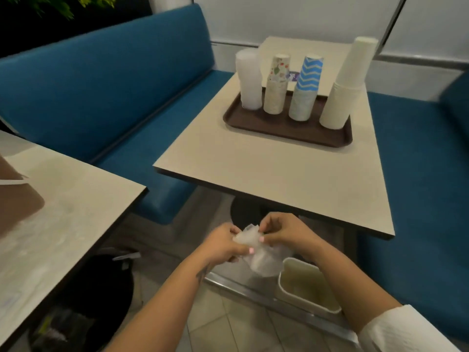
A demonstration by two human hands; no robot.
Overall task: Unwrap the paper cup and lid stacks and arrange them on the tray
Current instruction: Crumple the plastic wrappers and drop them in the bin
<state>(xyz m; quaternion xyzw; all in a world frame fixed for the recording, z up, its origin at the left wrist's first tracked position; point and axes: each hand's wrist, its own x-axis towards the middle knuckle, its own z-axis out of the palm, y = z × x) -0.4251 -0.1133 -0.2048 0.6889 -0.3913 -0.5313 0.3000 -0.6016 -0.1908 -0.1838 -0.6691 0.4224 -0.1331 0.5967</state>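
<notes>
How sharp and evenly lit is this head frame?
Head view: wide-angle bending curves the table edges; overall soft, with both hands and the clear wrapper slightly smeared; lighting dim, darkest under the tables; no glare.

Your left hand [223, 246] and right hand [281, 231] both pinch a crumpled clear plastic wrapper [261, 255] below the beige table [266, 174], above a white bin [308, 285]. On the table's brown plastic tray [286, 132] four upright stacks stand in a row.
</notes>
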